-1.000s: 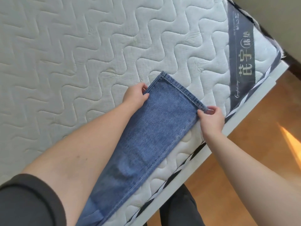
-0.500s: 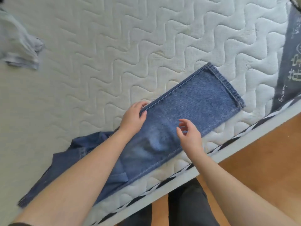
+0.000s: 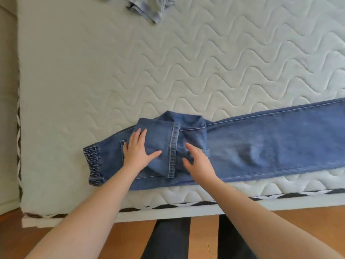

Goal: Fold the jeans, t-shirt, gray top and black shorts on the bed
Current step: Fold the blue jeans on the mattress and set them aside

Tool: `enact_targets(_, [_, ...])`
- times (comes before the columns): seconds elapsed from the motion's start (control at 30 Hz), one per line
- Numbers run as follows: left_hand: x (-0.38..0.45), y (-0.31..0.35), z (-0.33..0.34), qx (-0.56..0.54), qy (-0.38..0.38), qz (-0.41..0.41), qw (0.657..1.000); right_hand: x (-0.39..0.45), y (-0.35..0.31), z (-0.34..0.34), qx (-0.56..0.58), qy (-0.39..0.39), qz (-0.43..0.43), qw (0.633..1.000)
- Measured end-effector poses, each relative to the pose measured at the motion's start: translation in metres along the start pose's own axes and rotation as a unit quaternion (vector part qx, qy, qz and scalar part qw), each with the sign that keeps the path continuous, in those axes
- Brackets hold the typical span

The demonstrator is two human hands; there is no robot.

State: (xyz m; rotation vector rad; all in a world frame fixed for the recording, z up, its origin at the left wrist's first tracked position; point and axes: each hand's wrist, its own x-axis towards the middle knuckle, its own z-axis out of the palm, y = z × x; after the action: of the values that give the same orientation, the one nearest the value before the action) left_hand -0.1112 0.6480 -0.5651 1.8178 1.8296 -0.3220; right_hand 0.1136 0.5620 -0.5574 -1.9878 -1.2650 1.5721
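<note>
Blue jeans [image 3: 261,144] lie lengthwise along the near edge of the bed [image 3: 130,71], elastic waistband at the left, legs running off the right side of the view. A hemmed piece of denim is folded over and bunched on the seat area. My left hand [image 3: 139,149] presses flat on that folded piece with fingers spread. My right hand [image 3: 197,159] hovers just right of the hem, fingers loosely bent, holding nothing. A gray garment [image 3: 149,6] lies crumpled at the far edge of the view.
The quilted white mattress stretches wide behind the jeans. Its near edge with black-and-white trim [image 3: 186,204] runs across the bottom. Below are a wooden floor [image 3: 205,238] and my dark trouser legs [image 3: 168,238]. A wall borders the bed's left side.
The view has swung left from the leg hems to the waist end. Both hands let go of the leg and moved to the bunched seat area, the left now pressing flat.
</note>
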Motion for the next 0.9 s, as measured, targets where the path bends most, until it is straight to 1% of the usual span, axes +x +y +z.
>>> enact_targets(0.1, [0.001, -0.019, 0.002, -0.07, 0.014, 0.003, 0.997, 0.004, -0.024, 0.035, 0.045, 0.004, 0.028, 0.999])
enact_targets(0.2, [-0.003, -0.026, 0.0, -0.119, 0.016, 0.026, 0.992, 0.011, -0.038, 0.052, 0.039, 0.049, 0.07, 0.996])
enact_targets(0.27, [-0.007, -0.029, -0.007, -0.154, -0.005, 0.036, 0.987, 0.015, -0.044, 0.053, 0.05, 0.081, 0.108, 0.99])
enact_targets(0.33, [-0.01, -0.033, -0.016, -0.178, -0.034, 0.048, 0.982, 0.014, -0.05, 0.049, 0.098, 0.098, 0.117, 0.983])
enact_targets(0.4, [-0.014, -0.036, -0.028, -0.19, -0.05, 0.065, 0.978, 0.006, -0.06, 0.045, 0.12, 0.108, 0.096, 0.982])
enact_targets(0.5, [-0.02, -0.028, -0.054, -0.206, -0.044, 0.113, 0.971, -0.016, -0.078, 0.036, 0.121, 0.096, 0.035, 0.987])
enact_targets(0.6, [-0.03, -0.002, -0.089, -0.297, -0.047, 0.166, 0.939, -0.047, -0.099, 0.018, 0.083, 0.044, -0.042, 0.995])
enact_targets(0.67, [-0.04, 0.023, -0.113, -0.329, -0.068, 0.225, 0.915, -0.07, -0.112, 0.003, 0.044, 0.013, -0.094, 0.995])
enact_targets(0.7, [-0.043, 0.036, -0.124, -0.319, -0.093, 0.261, 0.906, -0.08, -0.115, -0.004, 0.027, 0.004, -0.113, 0.993])
enact_targets(0.77, [-0.048, 0.06, -0.142, -0.26, -0.158, 0.315, 0.899, -0.099, -0.118, -0.02, -0.006, 0.006, -0.134, 0.991])
enact_targets(0.83, [-0.05, 0.076, -0.154, -0.208, -0.197, 0.317, 0.904, -0.116, -0.115, -0.036, -0.027, 0.033, -0.14, 0.989])
enact_targets(0.9, [-0.052, 0.086, -0.158, -0.221, -0.211, 0.296, 0.905, -0.131, -0.107, -0.053, -0.031, 0.066, -0.132, 0.989])
